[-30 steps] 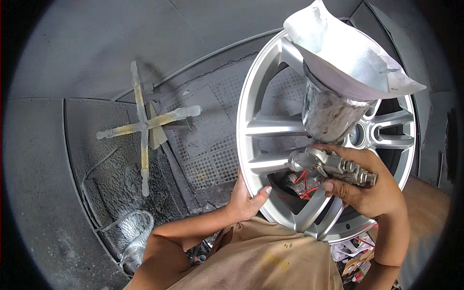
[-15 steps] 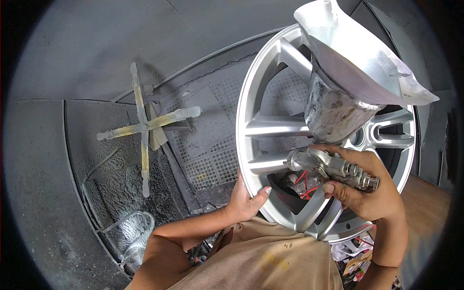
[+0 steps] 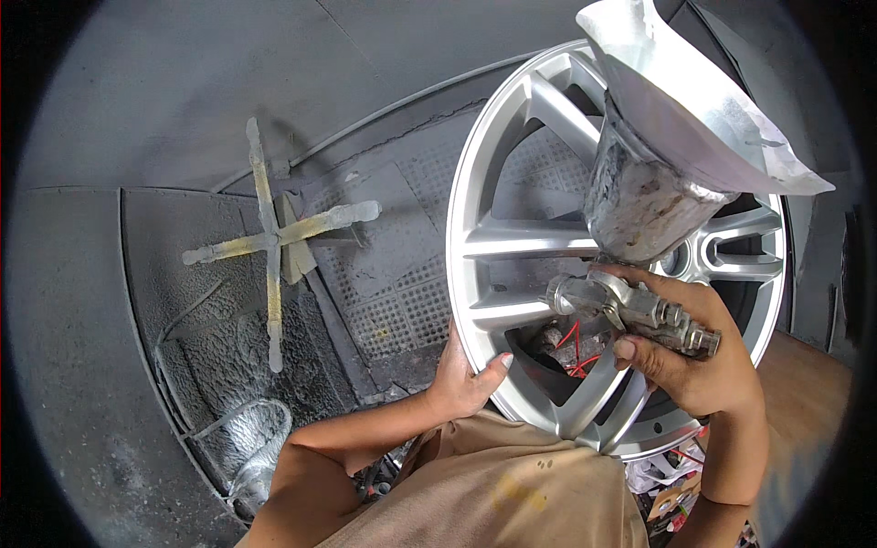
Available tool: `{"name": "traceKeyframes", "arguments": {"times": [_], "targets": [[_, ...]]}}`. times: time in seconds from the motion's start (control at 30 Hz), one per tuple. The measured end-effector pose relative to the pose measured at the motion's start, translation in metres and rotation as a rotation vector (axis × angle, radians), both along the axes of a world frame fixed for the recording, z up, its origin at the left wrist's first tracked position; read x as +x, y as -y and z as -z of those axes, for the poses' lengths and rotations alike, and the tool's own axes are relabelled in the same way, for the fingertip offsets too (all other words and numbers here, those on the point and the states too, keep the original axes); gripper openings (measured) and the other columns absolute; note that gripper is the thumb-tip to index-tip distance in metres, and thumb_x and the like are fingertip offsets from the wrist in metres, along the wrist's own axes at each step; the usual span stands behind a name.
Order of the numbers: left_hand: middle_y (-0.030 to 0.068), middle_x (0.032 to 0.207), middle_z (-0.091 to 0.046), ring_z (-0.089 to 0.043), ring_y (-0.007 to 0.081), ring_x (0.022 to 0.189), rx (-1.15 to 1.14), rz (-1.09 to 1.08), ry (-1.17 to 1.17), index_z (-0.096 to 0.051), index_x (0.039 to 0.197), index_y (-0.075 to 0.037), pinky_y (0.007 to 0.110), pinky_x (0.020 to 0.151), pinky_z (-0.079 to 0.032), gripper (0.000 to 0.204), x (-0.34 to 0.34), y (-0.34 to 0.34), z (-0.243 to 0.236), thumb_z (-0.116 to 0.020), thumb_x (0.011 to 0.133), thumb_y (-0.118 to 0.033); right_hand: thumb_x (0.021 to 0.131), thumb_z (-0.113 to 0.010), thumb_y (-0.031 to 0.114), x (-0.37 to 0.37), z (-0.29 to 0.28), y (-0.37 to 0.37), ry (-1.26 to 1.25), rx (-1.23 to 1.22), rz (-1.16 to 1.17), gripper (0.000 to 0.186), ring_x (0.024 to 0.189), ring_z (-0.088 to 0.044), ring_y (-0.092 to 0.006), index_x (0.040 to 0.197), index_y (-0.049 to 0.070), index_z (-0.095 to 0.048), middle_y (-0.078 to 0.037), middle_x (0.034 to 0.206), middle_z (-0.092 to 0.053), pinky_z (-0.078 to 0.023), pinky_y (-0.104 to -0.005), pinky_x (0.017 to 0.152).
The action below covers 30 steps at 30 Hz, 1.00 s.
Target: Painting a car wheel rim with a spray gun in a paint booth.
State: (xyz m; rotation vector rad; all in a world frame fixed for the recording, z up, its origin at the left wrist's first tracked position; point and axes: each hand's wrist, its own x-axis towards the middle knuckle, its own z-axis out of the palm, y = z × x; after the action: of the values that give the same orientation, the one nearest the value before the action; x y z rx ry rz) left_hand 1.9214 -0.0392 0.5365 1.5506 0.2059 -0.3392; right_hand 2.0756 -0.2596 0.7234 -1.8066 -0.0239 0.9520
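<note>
My left hand [image 3: 466,384] grips the lower left rim of a silver alloy wheel [image 3: 475,247], which stands upright against my body. My right hand [image 3: 685,356] is closed on a metal spray gun [image 3: 639,310], held in front of the wheel's lower spokes. On top of the gun sits a stained metal cup [image 3: 653,205], with a white paper sheet shaped like a funnel [image 3: 685,110] in its mouth, its inside coated silvery. The paper hides the upper right of the wheel. Red lines [image 3: 575,352] show behind the lower spokes.
A cross-shaped stand [image 3: 272,239] wrapped in yellowed, paint-coated tape is at left, above a crusted dark surface [image 3: 228,338] with hoses. Grey dimpled panels [image 3: 393,301] lie behind the wheel. Grey walls surround them; mixed clutter [image 3: 667,493] sits at bottom right, beside a brown board [image 3: 799,384].
My right hand, with the spray gun, cup and paper, has shifted slightly rightward. The top of the wheel has tilted slightly. My left hand stays on the rim.
</note>
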Motion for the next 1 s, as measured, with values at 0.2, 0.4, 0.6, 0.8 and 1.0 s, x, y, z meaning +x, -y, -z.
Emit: {"name": "traceKeyframes", "arguments": {"times": [0.2,0.4,0.6,0.8,1.0], "targets": [[0.0191,0.127,-0.045,-0.045,0.0274,0.119,0.002,-0.003,0.000,-0.027,0.139,0.005,0.038,0.105,-0.033,0.067,0.0004,-0.0002,-0.0021,-0.063,0.083,-0.006,0.081,-0.071,0.009,-0.0025,0.0040,0.0042,0.004,0.014,0.004,0.050,0.071,-0.063,-0.0133,0.129,0.003,-0.060,-0.009,0.082,-0.069,-0.049,-0.0279,0.072],[0.0193,0.126,-0.046,-0.046,0.0270,0.118,-0.025,-0.014,-0.021,-0.027,0.138,0.005,0.038,0.105,-0.034,0.066,-0.0004,-0.0002,-0.0014,-0.062,0.083,-0.005,0.082,-0.071,0.009,-0.0002,0.0022,0.0014,-0.001,0.014,-0.012,0.050,0.070,-0.062,-0.0130,0.129,0.002,-0.059,-0.009,0.082,-0.069,-0.049,-0.0274,0.071],[0.0186,0.126,-0.045,-0.044,0.0262,0.118,-0.001,0.002,0.000,-0.026,0.139,0.005,0.038,0.105,-0.033,0.067,0.0027,0.0009,-0.0053,-0.062,0.083,-0.005,0.082,-0.071,0.009,-0.0029,0.0033,0.0028,0.028,0.065,0.002,0.049,0.070,-0.061,-0.0123,0.129,0.002,-0.059,-0.009,0.081,-0.069,-0.049,-0.0273,0.070],[0.0182,0.127,-0.043,-0.043,0.0259,0.119,0.005,0.016,0.019,-0.025,0.139,0.005,0.038,0.106,-0.032,0.067,0.0024,-0.0003,-0.0047,-0.062,0.084,-0.005,0.082,-0.070,0.009,-0.0014,0.0025,-0.0004,-0.002,0.065,0.001,0.049,0.071,-0.061,-0.0124,0.129,0.001,-0.059,-0.010,0.083,-0.069,-0.049,-0.0275,0.072],[0.0191,0.128,-0.043,-0.043,0.0268,0.119,-0.024,0.010,-0.015,-0.024,0.140,0.006,0.039,0.106,-0.032,0.069,-0.0010,-0.0009,-0.0007,-0.063,0.084,-0.007,0.082,-0.070,0.007,-0.0044,0.0071,0.0023,0.034,0.039,0.014,0.049,0.073,-0.061,-0.0114,0.129,0.001,-0.059,-0.010,0.085,-0.070,-0.049,-0.0274,0.074]]}}
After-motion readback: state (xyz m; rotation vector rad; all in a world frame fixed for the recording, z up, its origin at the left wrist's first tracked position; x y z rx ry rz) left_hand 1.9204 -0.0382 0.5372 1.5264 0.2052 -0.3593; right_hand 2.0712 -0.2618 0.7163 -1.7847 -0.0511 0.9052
